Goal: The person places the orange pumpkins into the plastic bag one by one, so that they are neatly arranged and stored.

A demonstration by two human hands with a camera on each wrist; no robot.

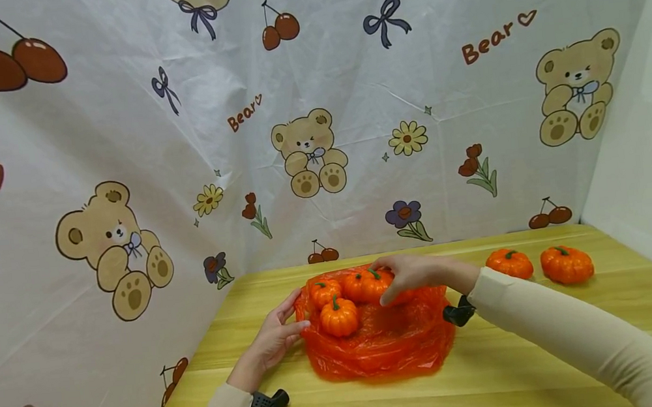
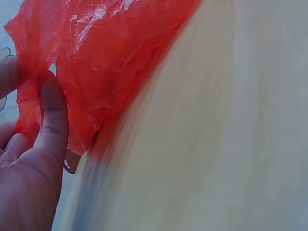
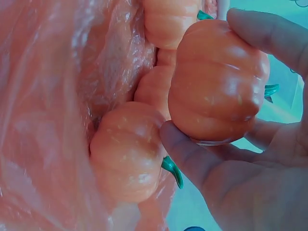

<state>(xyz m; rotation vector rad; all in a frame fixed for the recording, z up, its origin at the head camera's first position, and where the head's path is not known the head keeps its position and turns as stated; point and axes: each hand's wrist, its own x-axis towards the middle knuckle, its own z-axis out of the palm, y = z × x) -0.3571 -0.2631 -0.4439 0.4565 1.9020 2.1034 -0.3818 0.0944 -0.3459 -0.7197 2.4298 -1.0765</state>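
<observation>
A red plastic bag [image 1: 376, 356] lies open on the wooden table with several small orange pumpkins [image 1: 339, 317] inside. At its left edge the left hand [image 1: 271, 341] pinches the rim; in the left wrist view the thumb and fingers of that hand [image 2: 38, 139] hold the thin red plastic [image 2: 101, 57]. Over the bag's back part, the right hand [image 1: 418, 273] grips a pumpkin [image 1: 376, 284] from its right side. The right wrist view shows this pumpkin [image 3: 219, 84] between the thumb and fingers of the hand [image 3: 260, 168], beside another pumpkin [image 3: 127, 151] with a green stem.
Two more orange pumpkins, one [image 1: 509, 264] nearer the bag and one [image 1: 567, 265] farther right, sit on the table [image 1: 495, 370] at the back right. A white cloth [image 1: 351, 96] printed with bears hangs behind and at the left. Black wrist devices [image 1: 270, 403] are on both arms.
</observation>
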